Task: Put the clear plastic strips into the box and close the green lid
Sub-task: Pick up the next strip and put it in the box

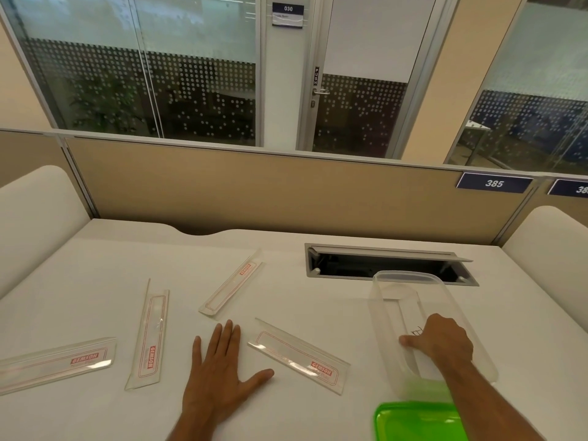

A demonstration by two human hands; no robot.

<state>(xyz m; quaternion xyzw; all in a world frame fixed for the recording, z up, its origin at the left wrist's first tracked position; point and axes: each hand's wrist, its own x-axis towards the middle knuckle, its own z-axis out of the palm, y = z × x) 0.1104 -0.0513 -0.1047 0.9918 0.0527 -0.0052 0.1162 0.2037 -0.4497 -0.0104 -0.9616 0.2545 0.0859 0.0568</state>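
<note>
Several clear plastic strips with red print lie spread on the white desk: one at the far left, one upright left of centre, one slanted at the middle, one beside my left thumb. My left hand rests flat on the desk, fingers spread, holding nothing. The long clear box stands at the right with a strip lying inside it. My right hand is inside the box, fingers curled on that strip. The green lid hangs open at the box's near end.
An open cable hatch is sunk into the desk just behind the box. A beige partition bounds the far edge of the desk, and white side panels stand at left and right.
</note>
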